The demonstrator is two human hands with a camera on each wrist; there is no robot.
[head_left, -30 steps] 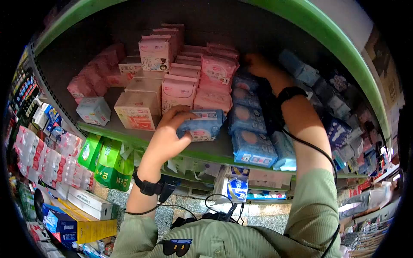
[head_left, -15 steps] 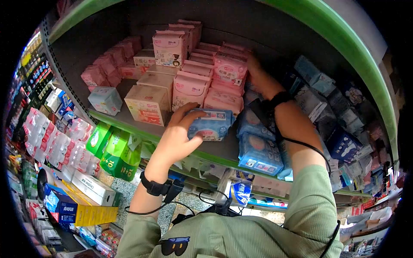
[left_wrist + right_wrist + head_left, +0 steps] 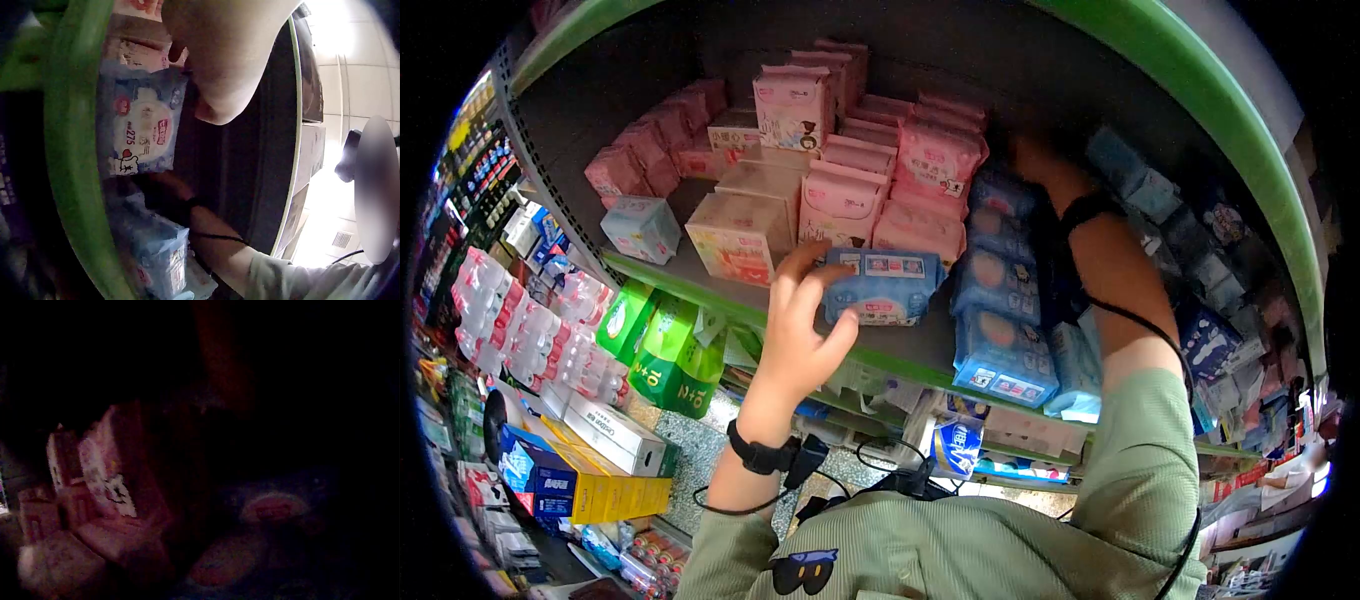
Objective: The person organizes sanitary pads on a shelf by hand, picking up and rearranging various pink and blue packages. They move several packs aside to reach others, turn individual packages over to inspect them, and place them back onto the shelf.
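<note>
My left hand [image 3: 805,315] holds the left end of a blue pack of sanitary pads [image 3: 890,288], with the thumb at its front and the fingers over the top. That pack sits at the shelf's front edge, its printed face [image 3: 147,125] showing in the left wrist view. My right hand [image 3: 1045,165] reaches deep into the shelf, behind a row of blue packs [image 3: 1000,285]. Shadow hides its fingers, and I cannot tell whether they hold anything. The right wrist view is very dark, with pink packs [image 3: 115,481] at left and a blue pack [image 3: 284,500] at lower right.
Pink packs [image 3: 840,205] and beige boxes [image 3: 740,235] stand left of the blue row. A small pale-blue box [image 3: 640,230] is near the shelf's left end. Mixed packs [image 3: 1200,260] fill the right side. A green edge [image 3: 700,300] runs along the shelf front.
My right hand first came forward and left toward the pink packs, then went back and right into the dark. My left hand stays at the blue pack, its thumb and fingers slightly more spread.
</note>
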